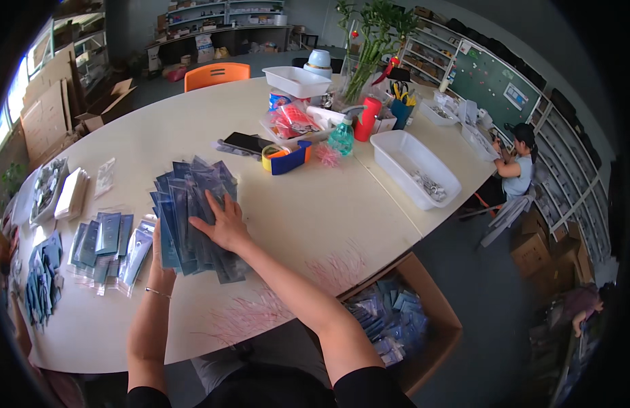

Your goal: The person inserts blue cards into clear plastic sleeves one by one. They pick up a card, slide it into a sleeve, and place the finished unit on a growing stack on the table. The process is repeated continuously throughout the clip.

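Note:
A thick, uneven pile of clear plastic packets with dark blue-grey flat contents [193,217] lies on the table in front of me. My right hand [223,223] rests on top of it, fingers spread and stretched over the packets. Along the pile's left edge is my left hand [161,266], touching it from the side; most of its fingers are hidden by the packets. Just left of that hand lies a smaller group of similar packets [106,238]. Farther left, loose blue-grey flat pieces [44,279] sit in a heap.
Beyond the pile are a phone [246,142], a tape dispenser [286,160] and a green spray bottle [341,138]. A white bin [417,170] stands right. Thin reddish strands [250,314] lie near the front edge. An open carton of packets [434,299] stands below. Another person [517,163] sits far right.

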Available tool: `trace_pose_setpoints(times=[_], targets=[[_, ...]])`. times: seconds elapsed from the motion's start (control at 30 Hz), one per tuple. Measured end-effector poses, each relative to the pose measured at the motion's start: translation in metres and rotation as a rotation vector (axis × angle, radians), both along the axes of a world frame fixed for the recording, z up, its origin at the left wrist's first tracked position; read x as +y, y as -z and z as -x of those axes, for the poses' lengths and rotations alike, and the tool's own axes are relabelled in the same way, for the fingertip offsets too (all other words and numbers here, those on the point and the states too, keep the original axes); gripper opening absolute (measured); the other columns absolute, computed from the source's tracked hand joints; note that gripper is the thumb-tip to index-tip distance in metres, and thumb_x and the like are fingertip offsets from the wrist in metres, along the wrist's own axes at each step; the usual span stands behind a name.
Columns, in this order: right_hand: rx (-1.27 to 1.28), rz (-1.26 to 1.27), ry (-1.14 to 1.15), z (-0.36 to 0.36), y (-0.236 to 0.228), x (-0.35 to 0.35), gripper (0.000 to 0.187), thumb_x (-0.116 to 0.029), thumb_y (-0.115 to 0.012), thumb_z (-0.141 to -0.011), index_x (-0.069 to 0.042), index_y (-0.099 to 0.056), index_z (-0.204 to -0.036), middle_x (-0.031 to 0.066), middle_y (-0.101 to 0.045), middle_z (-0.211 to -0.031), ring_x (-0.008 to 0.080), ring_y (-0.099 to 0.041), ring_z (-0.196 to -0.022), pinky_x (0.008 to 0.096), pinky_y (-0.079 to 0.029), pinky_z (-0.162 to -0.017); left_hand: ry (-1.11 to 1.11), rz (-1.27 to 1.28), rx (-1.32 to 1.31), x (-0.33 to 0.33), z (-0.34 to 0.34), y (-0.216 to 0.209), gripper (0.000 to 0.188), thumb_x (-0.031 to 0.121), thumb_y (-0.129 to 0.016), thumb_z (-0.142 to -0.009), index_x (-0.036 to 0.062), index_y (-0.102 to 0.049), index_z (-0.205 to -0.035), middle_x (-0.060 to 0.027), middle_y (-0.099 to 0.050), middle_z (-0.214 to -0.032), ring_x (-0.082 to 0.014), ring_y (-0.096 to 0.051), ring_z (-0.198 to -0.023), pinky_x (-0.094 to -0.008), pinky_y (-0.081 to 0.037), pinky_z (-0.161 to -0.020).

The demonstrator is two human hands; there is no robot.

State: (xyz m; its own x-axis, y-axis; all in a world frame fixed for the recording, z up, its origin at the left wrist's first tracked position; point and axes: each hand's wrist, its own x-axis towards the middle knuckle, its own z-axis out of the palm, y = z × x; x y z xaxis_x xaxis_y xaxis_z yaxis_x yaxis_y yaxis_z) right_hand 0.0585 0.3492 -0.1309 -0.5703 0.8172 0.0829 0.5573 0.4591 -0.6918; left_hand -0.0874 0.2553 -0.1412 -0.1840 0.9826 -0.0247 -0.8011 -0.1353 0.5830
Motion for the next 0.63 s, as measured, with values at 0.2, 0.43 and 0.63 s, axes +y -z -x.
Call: trace_pose_setpoints(times=[0.2, 0.43, 0.63], targets=[[0.083, -0.011, 0.005, -0.003, -0.005, -0.008, 0.098, -0.081, -0.053, -0.080, -0.026, -0.025, -0.157, 0.0299, -0.017, -0.158, 0.0499, -0.015, -0.145, 0.0554, -0.027, -0.115, -0.156, -0.066, 0.082, 0.008, 0.004, 0.007, 0.043, 0.032, -0.047, -0.103, 0.0014, -0.057, -0.131, -0.0132, -0.065, -0.124, -0.0250, -0.067, -0.106, -0.0384, -0.058, -0.091], [-0.015, 0.085, -0.037, 0.001, 0.006, -0.006, 0.103, -0.080, -0.063, -0.073, -0.023, -0.034, -0.153, 0.0340, -0.018, -0.154, 0.0499, -0.017, -0.144, 0.0542, -0.024, -0.117, -0.182, -0.053, 0.066, 0.006, 0.017, 0.047, 0.043, 0.033, -0.050, -0.101, 0.0032, -0.057, -0.132, -0.0119, -0.064, -0.126, -0.0251, -0.063, -0.113, -0.0406, -0.052, -0.100], [0.158, 0.044, -0.030, 0.006, 0.016, 0.015, 0.112, -0.080, -0.066, -0.071, -0.021, -0.025, -0.156, 0.0385, -0.015, -0.151, 0.0550, -0.017, -0.141, 0.0573, -0.025, -0.115, -0.060, 0.063, 0.103, 0.044, 0.038, 0.065, 0.047, 0.037, -0.050, -0.101, 0.0051, -0.056, -0.134, -0.0134, -0.062, -0.130, -0.0266, -0.062, -0.115, -0.0380, -0.053, -0.098]])
